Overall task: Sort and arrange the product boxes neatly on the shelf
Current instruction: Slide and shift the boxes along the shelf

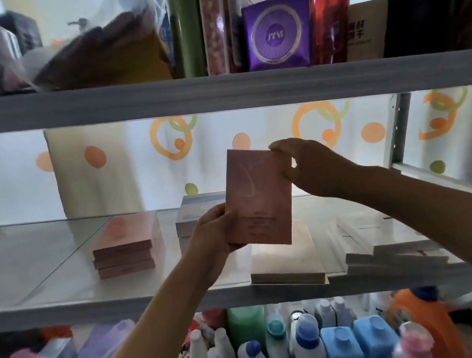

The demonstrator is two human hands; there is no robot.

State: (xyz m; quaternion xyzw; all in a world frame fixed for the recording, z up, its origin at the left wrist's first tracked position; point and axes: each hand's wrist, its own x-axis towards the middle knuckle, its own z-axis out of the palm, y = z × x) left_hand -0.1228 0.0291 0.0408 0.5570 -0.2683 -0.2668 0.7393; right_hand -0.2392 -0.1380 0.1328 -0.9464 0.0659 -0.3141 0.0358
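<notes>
You pinch the flat pink cardboard box (pixel 257 197) upright between left hand (pixel 211 232) and right hand (pixel 304 161), probably to match it to the pink stack (pixel 125 246) at left.

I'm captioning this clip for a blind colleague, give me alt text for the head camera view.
Two hands hold a pink box upright above the middle shelf: the left hand grips its lower left corner, the right hand pinches its top right corner. On the shelf lie a stack of pink boxes and white boxes; bottles stand below.
</notes>
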